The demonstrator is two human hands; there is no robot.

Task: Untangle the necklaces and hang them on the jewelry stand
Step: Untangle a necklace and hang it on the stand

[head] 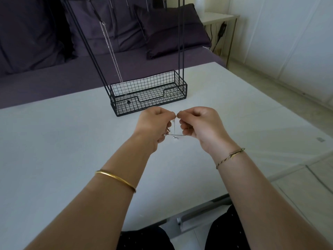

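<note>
1. While both hover above the white worktop (pixel 72 141), the left hand (pixel 153 127) and right hand (pixel 200 127) curl their fingers (pixel 168 114) and pinch a thin silver necklace (pixel 174 130) strung between them, clear of the surface.
2. Just beyond, the black wire jewelry stand (pixel 149 92) sits on the worktop.
3. One chain (pixel 111 51) hangs at its left side, reaching down toward its base.
4. Purple cushions (pixel 171 29) lie behind.

Here's the white table (pixel 63 150), one broad, plain top running out to the right-hand edge. On its far side stands the black jewelry stand (pixel 149 101), wire basket (pixel 180 82) flat on the surface and thin rods (pixel 183 42) climbing up out of sight. Well off to the right, near the edge, sits a small grey tag (pixel 320 139).
</note>
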